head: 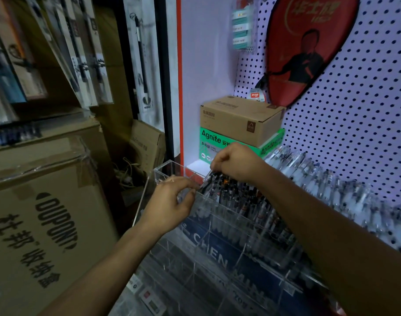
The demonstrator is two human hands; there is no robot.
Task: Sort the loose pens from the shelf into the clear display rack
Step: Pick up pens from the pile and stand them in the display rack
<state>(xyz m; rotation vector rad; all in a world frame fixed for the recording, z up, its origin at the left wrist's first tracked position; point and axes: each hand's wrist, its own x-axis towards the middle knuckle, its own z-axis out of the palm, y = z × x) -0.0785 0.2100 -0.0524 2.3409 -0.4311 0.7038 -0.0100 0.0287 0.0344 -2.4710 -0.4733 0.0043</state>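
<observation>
A clear acrylic display rack (pixel 163 172) stands in front of me with tiered compartments; its upper rows hold several pens (pixel 247 201). My right hand (pixel 236 163) grips a small bunch of clear-barrelled pens (pixel 208 176) over the rack's top left compartment. My left hand (pixel 169 204) pinches the lower ends of those same pens at the rack's upper edge. More loose pens in clear wrappers (pixel 331 185) lie in a long pile on the shelf to the right, against the pegboard.
A brown carton (pixel 240 117) sits on a green Agnite box (pixel 210 142) behind the rack. A large taped cardboard box (pixel 42 201) stands close on the left. A red racket cover (pixel 306 46) hangs on the dotted pegboard (pixel 365 110).
</observation>
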